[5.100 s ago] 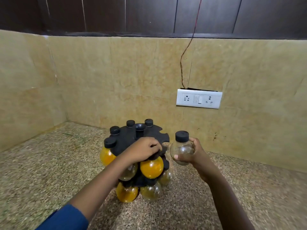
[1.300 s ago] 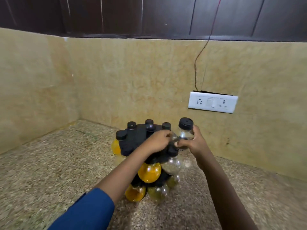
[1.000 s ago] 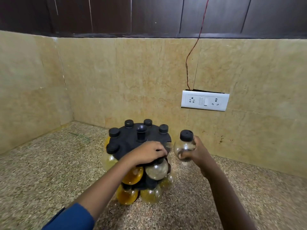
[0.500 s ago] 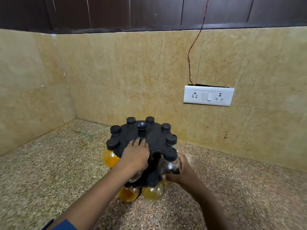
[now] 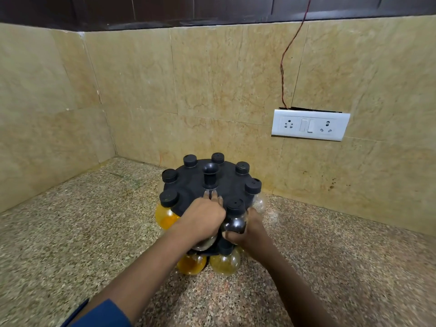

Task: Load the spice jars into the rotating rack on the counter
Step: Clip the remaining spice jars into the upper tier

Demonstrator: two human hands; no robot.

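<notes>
On the speckled granite worktop (image 5: 70,232), near the tiled corner, stands the black round two-tier rotating rack (image 5: 195,182), most top slots filled with black-capped jars. Step in hand, I judge: seating the clear round black-capped glass jar (image 5: 234,217) into the front edge slot. To do it well: keep the disc from spinning, slide the neck fully into the notch so the cap sits above the plate, then release. Left hand (image 5: 203,220) lies flat on the rack top, fingers (image 5: 213,197) extended together toward the centre knob (image 5: 210,169), bracing it. Right hand (image 5: 250,228) wraps the jar's bulb from the side, fingers curled shut around the glass; fingertips mostly hidden. Lower tier holds amber-filled jars (image 5: 191,264).
</notes>
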